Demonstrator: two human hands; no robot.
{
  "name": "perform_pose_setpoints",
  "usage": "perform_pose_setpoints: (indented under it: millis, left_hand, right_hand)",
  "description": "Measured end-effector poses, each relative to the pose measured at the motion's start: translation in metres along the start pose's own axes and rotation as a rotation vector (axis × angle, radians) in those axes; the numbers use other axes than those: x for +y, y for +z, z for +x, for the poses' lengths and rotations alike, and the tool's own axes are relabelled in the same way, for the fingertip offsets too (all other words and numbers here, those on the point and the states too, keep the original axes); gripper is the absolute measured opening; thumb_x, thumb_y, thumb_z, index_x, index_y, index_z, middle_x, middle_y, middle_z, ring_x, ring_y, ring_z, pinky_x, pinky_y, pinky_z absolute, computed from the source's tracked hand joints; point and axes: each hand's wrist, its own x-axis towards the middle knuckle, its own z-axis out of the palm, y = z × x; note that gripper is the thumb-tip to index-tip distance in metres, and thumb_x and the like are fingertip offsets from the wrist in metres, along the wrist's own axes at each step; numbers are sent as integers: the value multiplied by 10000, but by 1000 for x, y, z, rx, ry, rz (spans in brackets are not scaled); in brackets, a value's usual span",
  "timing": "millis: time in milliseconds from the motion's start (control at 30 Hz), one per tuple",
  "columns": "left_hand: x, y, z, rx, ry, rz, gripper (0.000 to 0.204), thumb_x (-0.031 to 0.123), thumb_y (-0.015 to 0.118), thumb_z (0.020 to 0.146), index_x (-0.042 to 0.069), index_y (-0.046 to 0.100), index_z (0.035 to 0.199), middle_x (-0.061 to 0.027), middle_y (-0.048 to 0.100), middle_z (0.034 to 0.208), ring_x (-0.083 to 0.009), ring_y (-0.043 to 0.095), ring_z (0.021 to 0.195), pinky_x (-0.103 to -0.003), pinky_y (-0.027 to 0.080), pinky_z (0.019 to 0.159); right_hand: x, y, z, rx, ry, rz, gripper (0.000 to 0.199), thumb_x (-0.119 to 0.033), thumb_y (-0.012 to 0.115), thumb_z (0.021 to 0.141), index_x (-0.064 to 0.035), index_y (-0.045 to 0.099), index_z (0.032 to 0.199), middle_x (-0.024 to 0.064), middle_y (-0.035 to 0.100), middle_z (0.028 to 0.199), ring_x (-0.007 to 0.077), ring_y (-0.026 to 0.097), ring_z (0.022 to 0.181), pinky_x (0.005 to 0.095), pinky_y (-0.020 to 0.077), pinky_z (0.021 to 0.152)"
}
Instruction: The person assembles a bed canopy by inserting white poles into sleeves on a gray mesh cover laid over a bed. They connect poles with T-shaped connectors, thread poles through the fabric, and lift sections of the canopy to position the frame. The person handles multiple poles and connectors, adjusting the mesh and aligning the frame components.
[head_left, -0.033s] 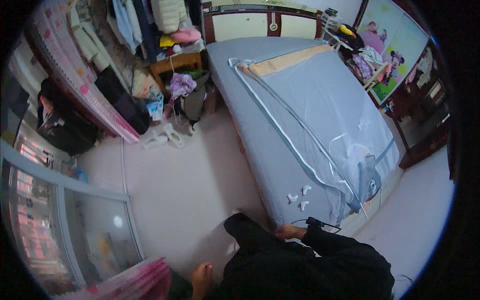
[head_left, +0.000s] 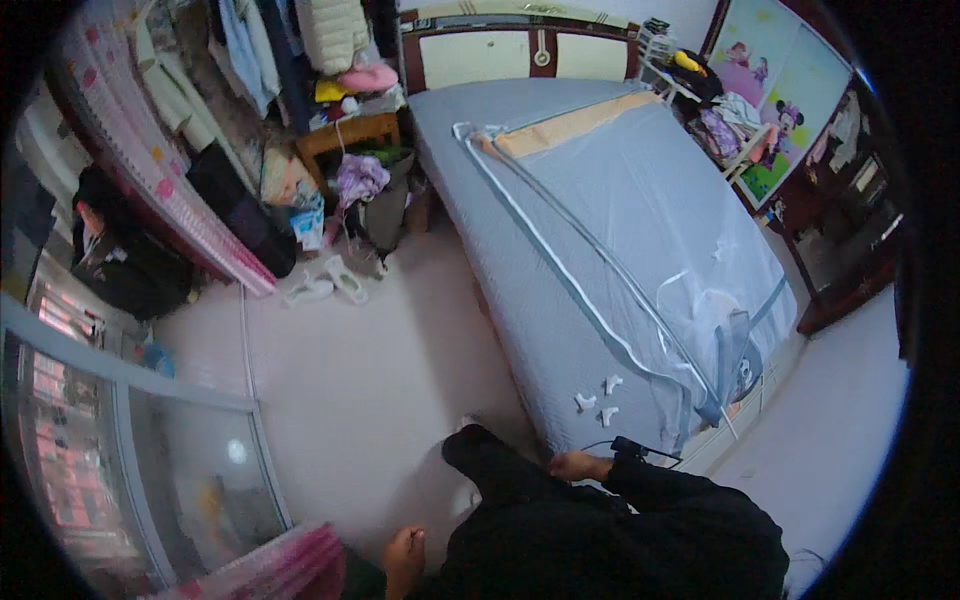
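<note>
My left hand (head_left: 405,555) hangs low beside my leg over the floor, fingers curled, with nothing visible in it. My right hand (head_left: 573,466) is closed just off the bed's near corner; I see no object in it. A black strapped device (head_left: 632,447) with a thin cable sits at my right wrist. Nearest to that hand, three small white branched plastic connectors (head_left: 585,402) lie on the bed (head_left: 520,330). Across the bed spreads a sheer white mosquito net (head_left: 640,210) with grey-edged trim, and long thin poles (head_left: 625,285) lie over it.
A tan panel (head_left: 570,125) lies near the cream headboard (head_left: 480,60). White shoes (head_left: 345,280) stand on the floor by a stool (head_left: 350,132) heaped with clothes. A glass partition (head_left: 200,470) and pink curtain (head_left: 290,565) border my left. A loaded shelf (head_left: 735,125) stands at far right.
The view has shifted very slightly. Both hands and the things on the bed stay where they were.
</note>
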Motion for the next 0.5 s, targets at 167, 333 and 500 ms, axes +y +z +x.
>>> perform_pose_setpoints:
  millis: [167, 333, 500]
  left_hand:
    - [1, -23, 121, -69, -8, 57, 262, 240, 603, 887, 22, 668, 1017, -119, 689, 916, -208, 652, 891, -345, 503, 802]
    - [63, -64, 245, -5, 96, 22, 187, 192, 597, 877, 34, 685, 924, -134, 690, 912, -271, 660, 866, -339, 494, 805]
    - [129, -96, 359, -12, 164, 116, 163, 133, 581, 894, 7, 670, 948, -109, 692, 890, -200, 653, 863, -310, 491, 816]
  right_hand:
    - [0, -46, 72, 78, -89, -71, 339, -337, 523, 889, -42, 625, 1020, 178, 652, 929, 352, 627, 887, 457, 486, 753]
    - [-37, -132, 128, 236, -5, 128, 336, -313, 499, 895, -31, 611, 1040, 201, 644, 926, 387, 612, 870, 482, 485, 742]
    - [-72, -222, 186, 311, 100, 90, 347, -343, 530, 872, -37, 610, 1014, 205, 642, 918, 402, 606, 870, 484, 483, 738]
